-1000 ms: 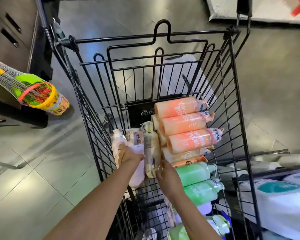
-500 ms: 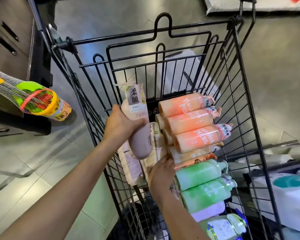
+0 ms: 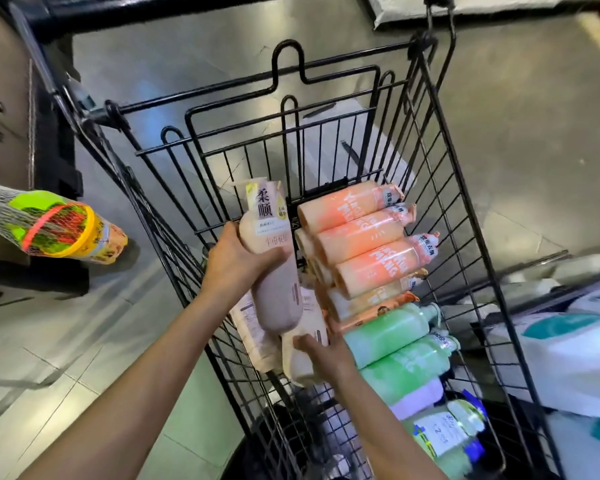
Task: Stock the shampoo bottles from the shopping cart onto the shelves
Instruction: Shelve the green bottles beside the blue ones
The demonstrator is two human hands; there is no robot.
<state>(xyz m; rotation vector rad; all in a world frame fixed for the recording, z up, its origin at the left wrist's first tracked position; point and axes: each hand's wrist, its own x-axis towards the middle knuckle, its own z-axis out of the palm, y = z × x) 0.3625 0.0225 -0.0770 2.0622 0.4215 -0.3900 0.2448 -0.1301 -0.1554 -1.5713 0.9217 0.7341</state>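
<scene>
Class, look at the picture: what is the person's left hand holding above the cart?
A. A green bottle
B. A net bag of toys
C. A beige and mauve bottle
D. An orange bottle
C: the left hand grips the beige and mauve bottle, raised over the cart.

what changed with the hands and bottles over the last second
The left hand gripped a pale pump bottle lying in the cart and lifted it up clear of the pile. The right hand went on to grip a cream bottle low in the cart. The orange bottles and green bottles stayed stacked.
</scene>
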